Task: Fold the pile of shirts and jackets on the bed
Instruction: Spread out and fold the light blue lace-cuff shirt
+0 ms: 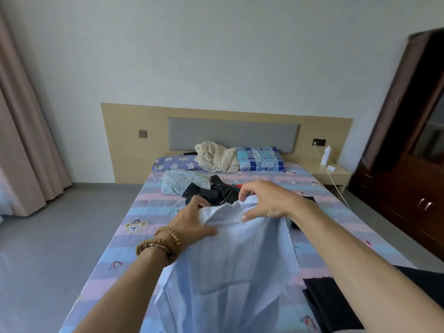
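Hands gripped a pale blue shirt [228, 272] held up over the bed [134, 212]; left hand [192, 222] pinched the fabric at the shirt's upper left edge, thumb pressed on the cloth; right hand [266, 200] pinched the top edge near the collar, fingers curled over it; shirt hung down toward the camera, chest pocket visible; beaded bracelets [159, 245] sat on the left wrist; dark garments [211, 192] lay heaped mid-bed just beyond the hands; folded dark clothing [329, 301] lay at near right; pillows [260, 158] and cream blanket [216, 156] rested against the headboard [125, 131].
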`<state>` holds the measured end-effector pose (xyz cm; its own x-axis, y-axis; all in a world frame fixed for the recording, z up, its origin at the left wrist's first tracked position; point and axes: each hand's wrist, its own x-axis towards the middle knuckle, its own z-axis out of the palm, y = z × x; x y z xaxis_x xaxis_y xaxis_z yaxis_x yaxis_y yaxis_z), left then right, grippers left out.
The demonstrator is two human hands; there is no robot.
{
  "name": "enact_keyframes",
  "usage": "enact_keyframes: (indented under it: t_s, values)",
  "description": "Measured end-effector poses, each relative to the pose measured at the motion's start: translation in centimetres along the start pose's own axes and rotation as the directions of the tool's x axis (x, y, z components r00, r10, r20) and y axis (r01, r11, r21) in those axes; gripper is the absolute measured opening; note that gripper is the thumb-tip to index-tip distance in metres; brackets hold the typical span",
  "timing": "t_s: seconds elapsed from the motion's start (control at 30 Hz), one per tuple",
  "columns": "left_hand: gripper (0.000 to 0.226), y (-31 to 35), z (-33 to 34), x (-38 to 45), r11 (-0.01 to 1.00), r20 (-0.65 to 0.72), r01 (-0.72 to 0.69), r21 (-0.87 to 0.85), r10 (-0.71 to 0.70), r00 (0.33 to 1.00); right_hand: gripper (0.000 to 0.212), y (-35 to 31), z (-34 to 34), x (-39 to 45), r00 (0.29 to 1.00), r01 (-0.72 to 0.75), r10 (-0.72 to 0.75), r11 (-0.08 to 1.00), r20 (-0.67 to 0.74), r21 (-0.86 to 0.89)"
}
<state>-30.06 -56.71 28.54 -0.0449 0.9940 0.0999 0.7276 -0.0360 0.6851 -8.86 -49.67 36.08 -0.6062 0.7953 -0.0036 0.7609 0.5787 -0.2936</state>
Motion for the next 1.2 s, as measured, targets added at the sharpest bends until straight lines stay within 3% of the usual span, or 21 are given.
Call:
enact_keyframes:
  t_s: [0.1,0.2,0.27,0.33,0.4,0.47,0.6,0.67,0.7,0.73,0.77,0.8,0.83,0.9,0.93,1.0,1.07,1.1,1.13,1.2]
  values:
    - [0.028,-0.9,-0.9,0.1,0.991,-0.159,0.020,0.130,0.001,0.987,0.066,0.1,-1.4,-0.5,0.997,-0.007,-0.001,0.995,0.080,0.095]
    - [0.014,-1.4,-1.7,0.1,0.927,-0.277,0.087,0.365,0.019,0.961,0.049,0.1,-1.7,-0.2,0.986,-0.028,0.048,0.992,0.157,-0.123]
    - [0.009,-1.1,-2.2,0.0,0.875,-0.307,0.131,0.467,0.021,0.952,0.037,0.0,-1.4,0.1,0.992,-0.076,0.099,0.957,0.072,-0.280]
    - [0.006,-0.8,-3.1,0.1,0.845,-0.336,0.185,0.502,-0.007,0.942,0.038,0.7,-1.2,0.4,0.984,-0.174,0.147,0.922,-0.104,-0.345]
    - [0.004,-0.6,-3.9,0.4,0.841,-0.372,0.252,0.478,-0.065,0.926,0.032,1.7,-1.2,0.8,0.951,-0.260,0.176,0.901,-0.253,-0.347]
    - [0.011,-0.1,-4.4,0.8,0.855,-0.373,0.315,0.413,-0.157,0.915,0.024,2.1,-1.2,1.3,0.936,-0.308,0.211,0.880,-0.283,-0.363]
    - [0.025,0.0,-4.7,2.8,0.888,-0.238,0.399,0.229,-0.347,0.907,0.034,2.6,-1.3,1.7,0.936,-0.342,0.334,0.802,-0.108,-0.489]
    - [0.019,-0.2,-4.4,3.5,0.898,-0.183,0.440,-0.028,-0.437,0.881,0.027,3.9,-1.3,2.1,0.919,-0.356,0.394,0.813,-0.015,-0.460]
    - [0.016,-0.3,-4.0,3.7,0.858,-0.152,0.441,-0.264,-0.488,0.859,0.026,4.6,-1.2,2.3,0.907,-0.365,0.418,0.831,0.039,-0.420]
    - [0.016,-0.1,-3.4,3.8,0.731,-0.101,0.420,-0.537,-0.550,0.829,0.028,5.6,-1.2,2.4,0.896,-0.373,0.434,0.849,0.091,-0.374]
    - [0.017,0.1,-2.9,3.7,0.532,-0.028,0.369,-0.762,-0.596,0.803,0.029,6.2,-1.3,2.5,0.889,-0.375,0.438,0.864,0.132,-0.336]
    - [0.019,0.4,-2.3,3.7,0.339,0.034,0.291,-0.895,-0.598,0.801,0.028,6.8,-1.4,2.6,0.885,-0.377,0.435,0.878,0.165,-0.294]
    - [0.022,0.6,-1.8,4.0,0.219,0.054,0.217,-0.951,-0.574,0.817,0.025,7.3,-1.6,2.8,0.883,-0.390,0.434,0.890,0.177,-0.236]
    - [0.023,1.0,-0.3,4.9,0.143,0.041,0.139,-0.980,-0.536,0.843,0.018,8.7,-1.5,3.6,0.881,-0.453,0.444,0.891,0.165,0.018]
    - [0.022,1.4,0.3,5.4,0.158,0.030,0.130,-0.979,-0.521,0.853,0.015,9.4,-1.3,4.2,0.878,-0.477,0.450,0.849,0.162,0.229]
    - [0.016,2.2,1.3,6.5,0.307,-0.011,0.160,-0.938,-0.489,0.872,0.003,10.6,-0.7,5.4,0.887,-0.437,0.416,0.613,0.201,0.659]
    - [0.031,2.5,1.8,7.4,0.664,-0.083,0.239,-0.709,-0.415,0.906,0.015,11.1,-0.4,6.4,0.920,-0.344,0.302,0.325,0.248,0.881]
    - [0.029,2.8,2.0,7.8,0.823,-0.107,0.260,-0.506,-0.358,0.927,0.014,11.2,-0.5,6.7,0.942,-0.296,0.238,0.248,0.239,0.922]
    - [0.019,2.9,2.4,8.2,0.906,-0.125,0.292,-0.305,-0.342,0.931,0.011,11.1,-0.6,6.8,0.956,-0.266,0.191,0.229,0.225,0.936]
    - [0.008,3.1,2.7,8.5,0.937,-0.184,0.348,0.009,-0.340,0.922,0.009,10.9,-0.7,6.9,0.981,-0.182,0.117,0.269,0.156,0.946]
